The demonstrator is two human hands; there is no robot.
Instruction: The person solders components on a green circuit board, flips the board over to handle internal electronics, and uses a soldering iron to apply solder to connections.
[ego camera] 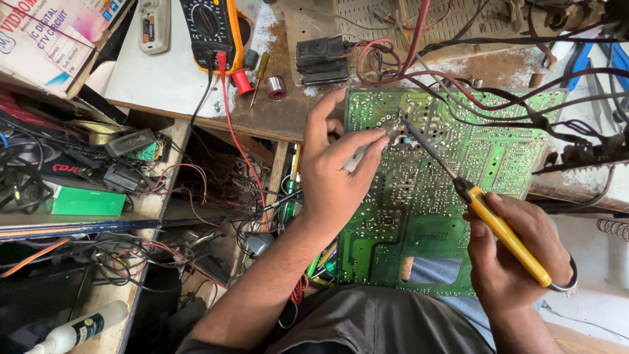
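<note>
Crowding my view, red and black wires (458, 85) drape across the green circuit board's (445, 196) far edge, with a multimeter (211, 29) and screwdriver (259, 78) beyond on the bench (164, 78). My left hand (334, 170) pinches a thin solder strand (357, 156) against the board. My right hand (517, 252), fingers wrapped, grips the yellow soldering iron (504, 233), tip angled onto the board's upper middle.
</note>
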